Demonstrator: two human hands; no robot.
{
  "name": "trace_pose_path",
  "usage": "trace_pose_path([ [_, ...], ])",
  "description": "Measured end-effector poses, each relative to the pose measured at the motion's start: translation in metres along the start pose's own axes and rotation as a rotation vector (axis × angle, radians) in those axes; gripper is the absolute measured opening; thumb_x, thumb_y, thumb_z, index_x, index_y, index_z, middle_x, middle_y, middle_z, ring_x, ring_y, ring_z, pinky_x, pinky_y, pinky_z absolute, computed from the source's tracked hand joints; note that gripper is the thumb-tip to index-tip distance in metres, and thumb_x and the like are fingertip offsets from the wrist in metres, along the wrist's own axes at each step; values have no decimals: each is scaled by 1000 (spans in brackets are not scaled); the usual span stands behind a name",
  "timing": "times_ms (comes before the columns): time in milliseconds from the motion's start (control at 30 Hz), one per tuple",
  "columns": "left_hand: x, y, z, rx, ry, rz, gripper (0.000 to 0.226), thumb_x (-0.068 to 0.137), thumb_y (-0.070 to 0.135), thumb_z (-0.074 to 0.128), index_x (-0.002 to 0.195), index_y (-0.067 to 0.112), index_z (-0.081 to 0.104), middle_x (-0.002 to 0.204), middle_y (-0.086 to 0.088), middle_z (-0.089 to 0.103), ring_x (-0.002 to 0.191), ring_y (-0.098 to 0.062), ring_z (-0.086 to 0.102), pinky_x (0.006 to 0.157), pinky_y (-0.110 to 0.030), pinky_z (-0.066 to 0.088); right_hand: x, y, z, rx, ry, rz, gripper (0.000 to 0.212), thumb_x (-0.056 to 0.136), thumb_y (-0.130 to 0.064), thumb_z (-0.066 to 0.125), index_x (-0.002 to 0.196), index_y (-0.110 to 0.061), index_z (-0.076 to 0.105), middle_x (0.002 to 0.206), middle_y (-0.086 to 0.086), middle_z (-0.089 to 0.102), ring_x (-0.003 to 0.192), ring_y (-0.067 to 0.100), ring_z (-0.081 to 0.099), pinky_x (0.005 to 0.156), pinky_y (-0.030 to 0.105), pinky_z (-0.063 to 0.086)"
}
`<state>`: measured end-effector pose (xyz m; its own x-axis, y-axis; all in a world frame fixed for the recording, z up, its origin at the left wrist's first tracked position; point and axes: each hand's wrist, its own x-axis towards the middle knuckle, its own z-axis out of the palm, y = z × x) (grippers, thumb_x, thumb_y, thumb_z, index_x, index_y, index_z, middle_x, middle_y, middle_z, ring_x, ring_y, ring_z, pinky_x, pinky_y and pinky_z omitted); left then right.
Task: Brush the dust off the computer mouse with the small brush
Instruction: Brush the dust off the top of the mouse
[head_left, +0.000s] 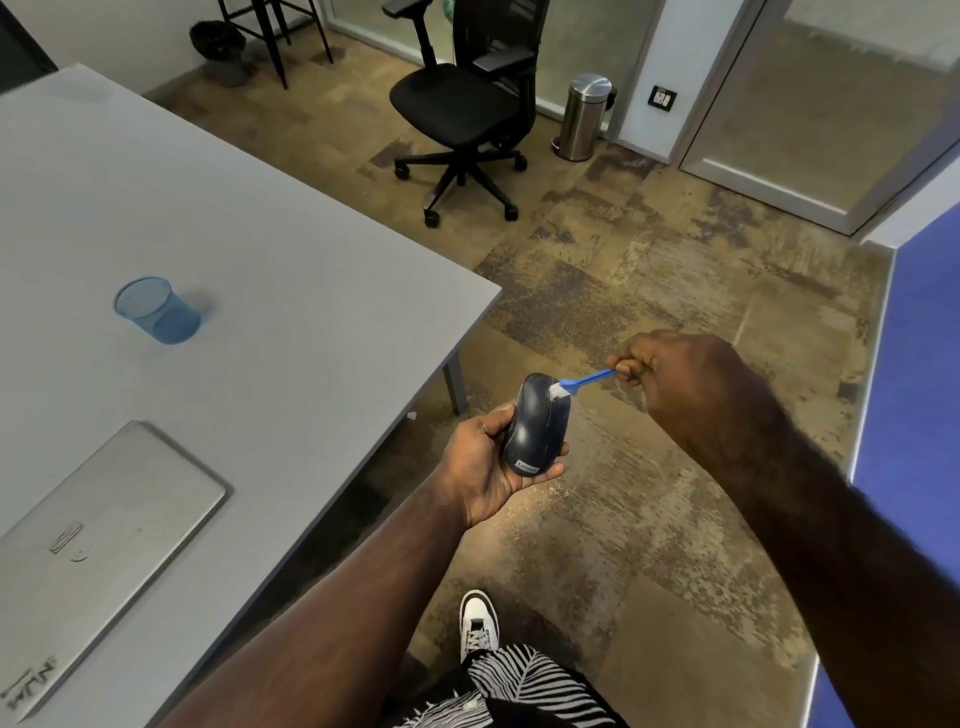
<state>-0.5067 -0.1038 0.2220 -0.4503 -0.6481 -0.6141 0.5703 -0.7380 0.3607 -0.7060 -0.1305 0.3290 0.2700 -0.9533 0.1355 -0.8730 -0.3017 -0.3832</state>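
Fingers (631, 370) of the right hand (691, 384) pinch the end of a small blue brush (584, 381); its white bristles rest on the top front of a dark computer mouse (535, 426). The left hand (488, 462) cradles the mouse from below, thumb & fingers wrapped round its sides, holding it in the air just off the corner of a grey table (260, 312), over the carpet. On the table, to the left: a closed silver laptop (98, 545) & a blue mesh cup (156, 309). A black office chair (467, 104) and steel bin (584, 117) stand further back.
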Motion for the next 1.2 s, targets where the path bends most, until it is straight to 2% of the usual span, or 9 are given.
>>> trace_pose_path([
  [133, 0, 3, -1, -6, 16, 30, 43, 102, 30, 31, 127, 6, 57, 124, -27, 57, 93, -36, 64, 69, -42, 59, 0, -6, 0, 42, -98, -58, 12, 93, -8, 63, 94, -12, 75, 84, 2, 72, 63, 1, 57, 57, 6, 45],
  [300, -1, 3, -2, -6, -11, 19, 45, 101, 30, 33, 133, 6, 53, 126, -26, 56, 97, -38, 63, 73, -45, 58, -2, -8, -1, 34, 43, -18, 17, 96, -10, 58, 101, -11, 75, 87, 7, 73, 71, 21, 67, 63, 39, 58],
  [433, 0, 4, -4, -44, -2, 10, 51, 101, 32, 31, 137, 0, 48, 130, -27, 53, 103, -39, 59, 77, -45, 57, -6, -13, -3, 90, -161, -68, 14, 92, -8, 63, 96, -12, 76, 81, 1, 73, 70, 10, 67, 57, 24, 55],
  [500, 0, 3, -7, -72, -5, 20, 50, 100, 31, 32, 133, 0, 52, 124, -27, 58, 99, -38, 61, 75, -44, 58, -9, -12, -3, 150, -200, -79, 14, 90, -4, 65, 94, -10, 77, 81, 2, 74, 71, 10, 69, 65, 24, 55],
  [733, -1, 5, -7, -126, -68, 13, 54, 99, 33, 29, 133, -3, 52, 125, -24, 60, 98, -37, 65, 79, -43, 57, -13, -5, 2, 63, 107, 33, 16, 94, -12, 61, 100, -9, 75, 84, 4, 75, 65, 9, 61, 58, 12, 44],
  [900, 0, 5, -9, -185, -44, 28, 49, 97, 30, 35, 125, -2, 58, 126, -24, 61, 99, -38, 66, 78, -47, 57, -23, -12, 1, 200, -161, -79, 15, 92, -8, 63, 98, -9, 76, 85, 3, 75, 72, 8, 71, 64, 28, 61],
  [1000, 0, 5, -9, -194, -71, 9, 52, 97, 31, 33, 122, -4, 62, 120, -24, 63, 96, -39, 67, 78, -46, 57, -21, -9, 4, 191, -8, -15, 16, 94, -10, 61, 102, -9, 75, 86, 5, 75, 73, 16, 72, 65, 37, 62],
  [1100, 0, 7, -7, -174, -87, 5, 54, 98, 32, 29, 127, -4, 57, 121, -22, 62, 95, -37, 67, 79, -43, 57, -17, -5, 0, 173, 158, 34, 17, 95, -8, 60, 105, -8, 73, 88, 5, 75, 75, 13, 71, 67, 33, 62],
  [1200, 0, 8, -6, -169, -82, 9, 53, 97, 32, 31, 125, -5, 59, 121, -24, 62, 93, -37, 68, 77, -43, 58, -19, -6, -1, 215, 15, -35, 16, 93, -8, 62, 103, -12, 74, 85, -1, 75, 74, 5, 71, 65, 27, 61],
])
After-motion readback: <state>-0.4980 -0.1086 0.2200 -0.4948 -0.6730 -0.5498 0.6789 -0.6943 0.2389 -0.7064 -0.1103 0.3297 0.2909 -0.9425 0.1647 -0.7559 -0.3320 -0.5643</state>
